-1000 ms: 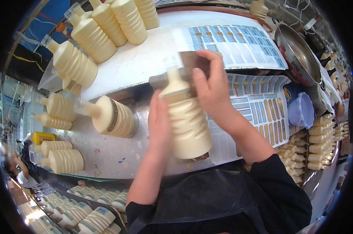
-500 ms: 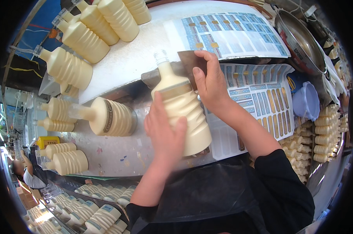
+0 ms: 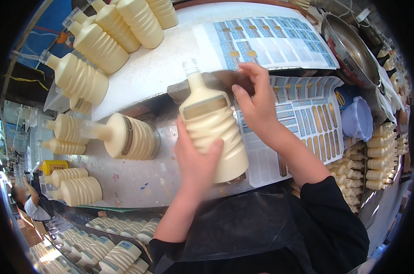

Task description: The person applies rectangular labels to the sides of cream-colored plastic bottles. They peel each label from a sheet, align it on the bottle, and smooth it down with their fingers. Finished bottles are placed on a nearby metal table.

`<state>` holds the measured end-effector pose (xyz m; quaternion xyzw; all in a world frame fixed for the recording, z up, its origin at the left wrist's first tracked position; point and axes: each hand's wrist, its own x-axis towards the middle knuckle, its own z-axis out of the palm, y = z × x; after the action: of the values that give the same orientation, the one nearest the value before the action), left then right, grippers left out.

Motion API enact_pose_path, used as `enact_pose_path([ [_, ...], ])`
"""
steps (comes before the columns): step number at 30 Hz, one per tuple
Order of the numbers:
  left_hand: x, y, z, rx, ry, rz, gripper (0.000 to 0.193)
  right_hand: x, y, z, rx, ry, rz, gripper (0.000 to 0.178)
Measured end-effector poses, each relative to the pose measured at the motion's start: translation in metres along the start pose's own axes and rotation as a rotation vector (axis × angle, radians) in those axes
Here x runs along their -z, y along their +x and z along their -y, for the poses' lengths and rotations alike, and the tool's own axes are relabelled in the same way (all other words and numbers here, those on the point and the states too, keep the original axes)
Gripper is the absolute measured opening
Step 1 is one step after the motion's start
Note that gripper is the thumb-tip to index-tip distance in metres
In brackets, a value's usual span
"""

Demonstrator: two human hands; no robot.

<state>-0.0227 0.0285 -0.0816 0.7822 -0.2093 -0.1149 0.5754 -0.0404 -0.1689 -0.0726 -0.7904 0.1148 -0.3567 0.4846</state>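
Grey worktop [image 3: 133, 182]: left hand [image 3: 194, 162], thumb apart, fingers clasping cream bottle [image 3: 229, 148]; right hand [image 3: 261, 102] curled alongside, fingers pinching brown sheet [image 3: 229, 78].

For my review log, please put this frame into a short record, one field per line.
Left hand: around the left side of a cream ribbed bottle
Right hand: holding a dark brown flat piece, slightly blurred
Bottle front: brownish band across the shoulder
Left of bottle: second cream bottle on the grey table
Right of bottle: lower label sheet, lavender bucket
Beyond: upper label sheet on a white surface
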Motion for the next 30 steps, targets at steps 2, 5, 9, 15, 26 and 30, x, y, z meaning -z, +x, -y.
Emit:
enact_pose_path([
  [2,-0.002,-0.002,-0.007,0.162,-0.381,0.035,0.093,0.006,-0.009,0.015,0.067,-0.064,-0.011,0.039],
  [5,0.001,-0.001,-0.011,0.179,-0.363,0.054,0.087,0.006,-0.018,0.027,0.585,-0.288,0.091,0.031],
  [9,0.001,0.001,-0.017,0.108,-0.138,0.035,0.078,-0.011,-0.022,0.063,0.721,-0.307,0.161,0.019],
  [15,-0.001,-0.003,-0.016,0.051,0.015,0.043,0.048,-0.029,-0.009,0.086,0.778,-0.473,0.146,0.013],
  [26,-0.003,-0.002,-0.01,-0.235,0.303,-0.141,0.106,-0.009,-0.005,0.07,0.376,-0.449,0.17,0.029],
  [30,0.0,0.003,-0.02,-0.05,0.274,0.029,0.107,0.013,-0.017,0.037,0.036,-0.259,0.019,0.03],
])
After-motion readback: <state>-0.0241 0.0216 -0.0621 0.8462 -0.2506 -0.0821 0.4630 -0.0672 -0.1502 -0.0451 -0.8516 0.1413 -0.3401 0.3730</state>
